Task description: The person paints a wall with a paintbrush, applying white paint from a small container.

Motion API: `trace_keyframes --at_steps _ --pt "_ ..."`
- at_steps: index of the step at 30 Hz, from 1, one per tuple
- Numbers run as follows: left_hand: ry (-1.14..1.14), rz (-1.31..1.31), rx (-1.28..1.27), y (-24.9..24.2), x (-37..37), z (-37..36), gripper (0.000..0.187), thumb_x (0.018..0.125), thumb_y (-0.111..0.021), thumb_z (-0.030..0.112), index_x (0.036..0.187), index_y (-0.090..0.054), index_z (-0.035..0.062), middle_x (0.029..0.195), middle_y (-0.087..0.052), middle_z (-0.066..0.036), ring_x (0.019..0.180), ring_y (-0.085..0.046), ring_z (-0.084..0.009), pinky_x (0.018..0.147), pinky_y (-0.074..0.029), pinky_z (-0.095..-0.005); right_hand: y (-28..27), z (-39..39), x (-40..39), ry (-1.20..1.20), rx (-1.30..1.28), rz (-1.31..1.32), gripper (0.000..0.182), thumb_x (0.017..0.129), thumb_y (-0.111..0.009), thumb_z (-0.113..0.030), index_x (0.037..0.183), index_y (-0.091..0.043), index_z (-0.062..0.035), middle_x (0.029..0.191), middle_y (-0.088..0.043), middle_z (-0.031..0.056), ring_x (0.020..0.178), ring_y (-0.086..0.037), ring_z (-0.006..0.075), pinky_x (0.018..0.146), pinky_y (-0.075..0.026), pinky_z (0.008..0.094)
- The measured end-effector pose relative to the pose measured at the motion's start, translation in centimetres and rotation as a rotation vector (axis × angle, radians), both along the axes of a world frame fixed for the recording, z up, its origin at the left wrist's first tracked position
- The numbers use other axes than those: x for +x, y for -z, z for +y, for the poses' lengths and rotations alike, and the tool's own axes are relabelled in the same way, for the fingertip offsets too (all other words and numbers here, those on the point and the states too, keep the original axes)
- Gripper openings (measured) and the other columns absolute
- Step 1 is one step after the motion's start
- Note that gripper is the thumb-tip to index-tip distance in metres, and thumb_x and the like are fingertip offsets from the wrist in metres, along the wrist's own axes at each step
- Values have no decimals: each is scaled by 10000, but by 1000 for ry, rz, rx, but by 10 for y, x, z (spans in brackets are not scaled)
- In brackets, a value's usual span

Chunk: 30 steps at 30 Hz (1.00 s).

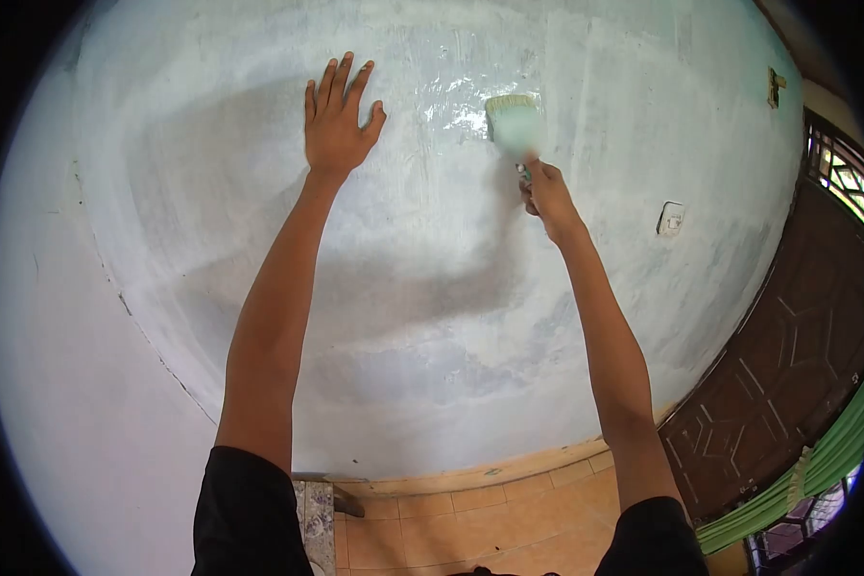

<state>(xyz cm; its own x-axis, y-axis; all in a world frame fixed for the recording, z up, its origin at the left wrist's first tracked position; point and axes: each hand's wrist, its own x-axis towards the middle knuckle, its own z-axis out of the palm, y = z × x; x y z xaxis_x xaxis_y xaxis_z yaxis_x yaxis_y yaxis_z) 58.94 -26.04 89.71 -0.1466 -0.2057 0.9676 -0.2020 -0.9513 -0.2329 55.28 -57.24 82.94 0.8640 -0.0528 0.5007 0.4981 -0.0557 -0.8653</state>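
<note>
My left hand lies with its fingers spread against the pale, patchy wall. To the right, my right hand is closed round the handle of a wide brush with a pale green body. The brush points upward, and its yellowish bristles are at the wall. Just left of the bristles and above them, the wall surface looks wet and shiny. Part of the handle is hidden in my fingers.
A white switch plate and a brass-coloured fixture are on the wall at right. Beyond them stand a dark wooden door and a green curtain. Below are orange floor tiles and a patterned surface.
</note>
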Motion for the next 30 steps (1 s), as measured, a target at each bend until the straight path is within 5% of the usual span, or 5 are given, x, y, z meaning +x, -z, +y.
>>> trace_keyframes --at_steps 8,12,17,24,30 --pt "-7 2 -1 -1 -1 0 566 898 -582 317 1442 -449 241 1542 -361 -33 1432 -311 -254 1160 -246 -539 -95 12 -40 102 42 -333 409 1019 -474 -393 940 -623 -20 721 -471 -14 594 -400 78 550 -375 263" --pt "-4 2 -1 0 -1 1 564 898 -582 319 1441 -451 239 1541 -363 -34 1433 -309 -256 1158 -247 -543 -127 22 -22 82 -145 -306 446 978 -542 -451 1094 -618 -27 813 -555 3 658 -462 78 602 -413 233" --pt "-10 12 -6 -1 -1 1 567 895 -589 320 1439 -452 238 1544 -357 -35 1433 -308 -256 1155 -252 -546 -101 34 29 13 -139 -180 371 994 -528 -418 1010 -553 -49 730 -475 -1 566 -367 83 498 -350 255" --pt "-2 2 -3 1 -1 1 575 892 -592 318 1444 -445 244 1546 -355 -22 1432 -308 -252 1158 -254 -537 -27 36 -14 -89 -55 47 360 1020 -474 -409 926 -513 -64 695 -429 -10 562 -357 86 504 -334 251" --pt "-33 5 -6 0 -1 1 568 902 -578 314 1448 -438 250 1546 -352 -20 1434 -305 -247 1164 -249 -528 -87 36 -15 -134 1 -179 385 1038 -416 -398 969 -537 -39 741 -502 1 592 -417 85 518 -369 243"
